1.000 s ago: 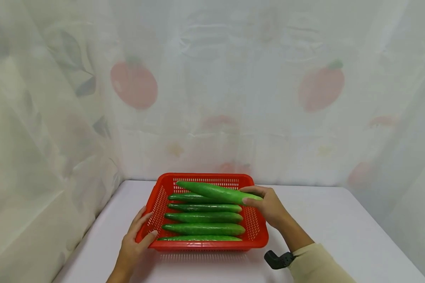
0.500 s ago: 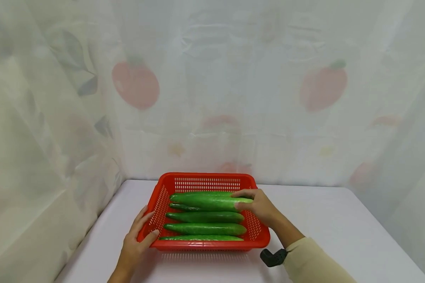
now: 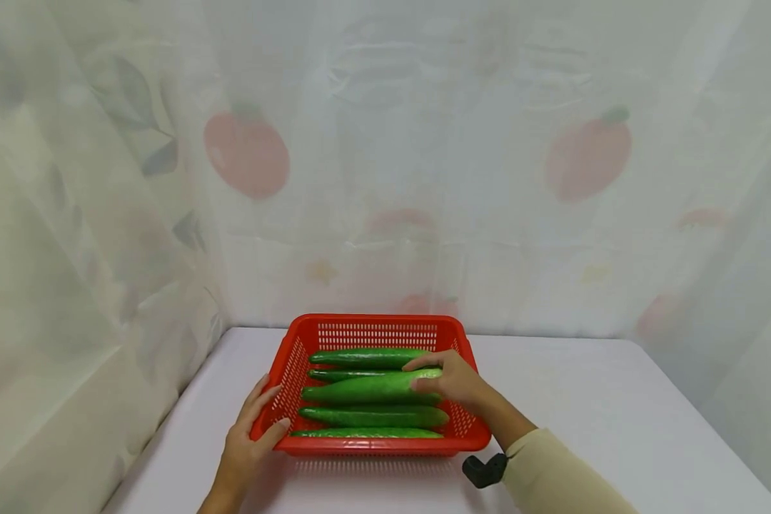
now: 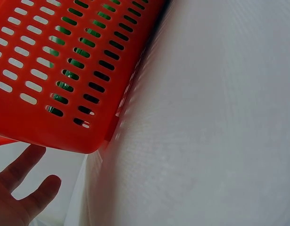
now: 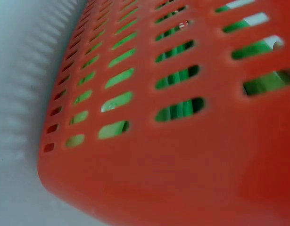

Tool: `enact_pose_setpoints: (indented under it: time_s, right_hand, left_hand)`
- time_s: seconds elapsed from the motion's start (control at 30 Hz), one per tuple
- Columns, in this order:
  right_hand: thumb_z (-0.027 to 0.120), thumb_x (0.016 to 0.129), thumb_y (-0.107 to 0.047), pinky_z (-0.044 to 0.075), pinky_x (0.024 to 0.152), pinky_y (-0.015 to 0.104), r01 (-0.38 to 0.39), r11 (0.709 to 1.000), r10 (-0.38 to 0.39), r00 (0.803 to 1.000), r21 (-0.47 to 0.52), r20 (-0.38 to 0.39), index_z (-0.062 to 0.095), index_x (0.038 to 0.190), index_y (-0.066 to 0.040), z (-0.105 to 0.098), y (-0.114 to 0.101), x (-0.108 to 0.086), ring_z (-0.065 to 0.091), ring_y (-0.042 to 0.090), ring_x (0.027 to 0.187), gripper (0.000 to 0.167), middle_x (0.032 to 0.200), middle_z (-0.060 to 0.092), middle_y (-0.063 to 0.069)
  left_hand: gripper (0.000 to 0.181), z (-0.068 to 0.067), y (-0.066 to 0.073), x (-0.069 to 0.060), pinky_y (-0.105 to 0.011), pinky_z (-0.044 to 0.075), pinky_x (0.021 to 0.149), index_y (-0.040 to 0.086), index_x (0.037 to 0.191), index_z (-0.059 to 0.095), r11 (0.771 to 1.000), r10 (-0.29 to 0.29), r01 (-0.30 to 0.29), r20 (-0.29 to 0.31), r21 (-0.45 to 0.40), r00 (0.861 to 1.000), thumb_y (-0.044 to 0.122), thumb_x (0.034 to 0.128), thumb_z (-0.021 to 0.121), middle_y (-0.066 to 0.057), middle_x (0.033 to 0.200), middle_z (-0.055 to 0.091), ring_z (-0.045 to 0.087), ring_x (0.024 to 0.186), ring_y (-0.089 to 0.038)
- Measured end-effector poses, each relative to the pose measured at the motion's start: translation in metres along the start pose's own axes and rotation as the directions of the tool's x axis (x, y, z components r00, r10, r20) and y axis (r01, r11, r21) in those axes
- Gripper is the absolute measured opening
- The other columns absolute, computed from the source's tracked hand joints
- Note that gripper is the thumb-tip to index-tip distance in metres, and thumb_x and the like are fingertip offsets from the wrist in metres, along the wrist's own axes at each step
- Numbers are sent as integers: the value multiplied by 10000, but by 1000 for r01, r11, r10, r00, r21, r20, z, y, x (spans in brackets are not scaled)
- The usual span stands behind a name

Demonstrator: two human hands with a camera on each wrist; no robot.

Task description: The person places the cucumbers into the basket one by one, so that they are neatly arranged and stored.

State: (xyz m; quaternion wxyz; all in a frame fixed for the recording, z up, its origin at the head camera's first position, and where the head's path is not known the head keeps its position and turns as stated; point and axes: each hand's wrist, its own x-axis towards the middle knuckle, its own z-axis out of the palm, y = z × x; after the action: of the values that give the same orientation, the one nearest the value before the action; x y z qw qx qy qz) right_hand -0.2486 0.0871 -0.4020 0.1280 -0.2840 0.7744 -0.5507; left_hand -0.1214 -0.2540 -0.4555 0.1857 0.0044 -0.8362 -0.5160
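A red slotted plastic basket (image 3: 366,446) holds several long green cucumbers lying crosswise. My right hand (image 3: 456,382) reaches over its right side and grips the light-green right end of one cucumber (image 3: 366,390), which lies over others in the middle of the basket. Behind it another cucumber (image 3: 360,358) lies near the back wall; in front lie a second cucumber (image 3: 373,416) and a partly hidden one. My left hand (image 3: 247,442) holds the basket's front-left rim, thumb at the corner. In the left wrist view its two visible fingers (image 4: 43,193) are spread; the right wrist view shows only basket wall and cucumbers through slots.
The basket stands on a white table (image 3: 572,414) near its back edge. White sheeting (image 3: 385,178) with faded fruit prints hangs behind and on both sides. A black device (image 3: 485,471) is strapped at the right wrist, by a beige sleeve (image 3: 559,475).
My right hand has brought the gripped cucumber down and toward the front, from above the back of the basket to its middle, levelling it. My left hand stays at the rim.
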Motion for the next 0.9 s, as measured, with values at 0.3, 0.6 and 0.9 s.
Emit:
enact_pose_setpoints:
  time_s: [0.3, 0.6, 0.9]
  right_hand:
    - [690, 859, -34, 536, 734, 390, 14, 1000, -14, 1000, -13, 0, 682, 1106, 43, 8, -11, -3, 577, 283, 929, 259, 1098, 612, 174]
    - [673, 861, 12, 551, 612, 494, -78, 980, 81, 997, 181, -11, 628, 1128, 96, 7, 3, 2, 637, 267, 783, 284, 1075, 612, 224]
    - [641, 881, 42, 543, 629, 530, -68, 982, 74, 997, 178, -28, 633, 1096, 82, 8, -14, -5, 637, 360, 935, 219, 1157, 567, 341]
  left_hand:
    - [476, 0, -2, 0, -103, 329, 905, 129, 1381, 518, 1000, 15, -15, -3, 9, 1000, 189, 929, 655, 53, 1541, 275, 272, 1310, 6]
    - [473, 1, -1, 0, -98, 325, 911, 113, 1375, 521, 1000, 23, -23, -7, -8, 1000, 162, 925, 657, 43, 1540, 279, 278, 1306, 16]
    - [477, 0, 2, 1, -105, 355, 888, 95, 1381, 512, 1000, 17, -17, -4, -9, 1000, 166, 930, 652, 28, 1542, 275, 290, 1304, -13]
